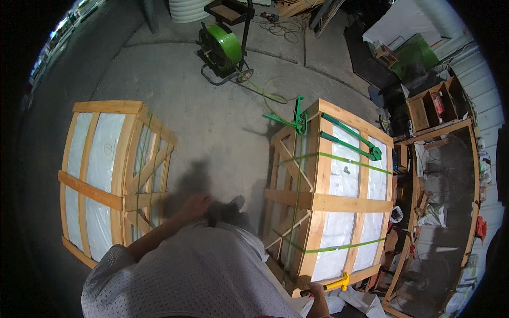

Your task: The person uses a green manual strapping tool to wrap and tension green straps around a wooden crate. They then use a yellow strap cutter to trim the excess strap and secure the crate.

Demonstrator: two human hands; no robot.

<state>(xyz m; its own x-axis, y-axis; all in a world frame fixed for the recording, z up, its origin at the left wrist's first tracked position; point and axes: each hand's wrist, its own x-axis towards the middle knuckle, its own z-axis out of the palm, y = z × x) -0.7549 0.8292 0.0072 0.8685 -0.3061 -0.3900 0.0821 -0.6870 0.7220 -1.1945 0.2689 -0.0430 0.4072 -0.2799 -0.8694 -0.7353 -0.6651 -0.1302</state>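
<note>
My right hand (318, 297) grips a yellow-handled tool (335, 283) at the near bottom corner of a wooden crate (323, 201) wrapped in white film and bound by green straps (339, 159). A green strapping tool (352, 139) lies on the crate's top, and a second green tool (297, 121) hangs at its far corner. My left hand (193, 204) is blurred, low between the two crates, and I cannot tell whether it holds anything.
A second wooden crate (108, 175) stands at the left. A green strap reel on a black cart (225, 47) stands on the concrete floor behind, its strap trailing to the right crate. Wooden frames and shelves (442, 175) crowd the right side.
</note>
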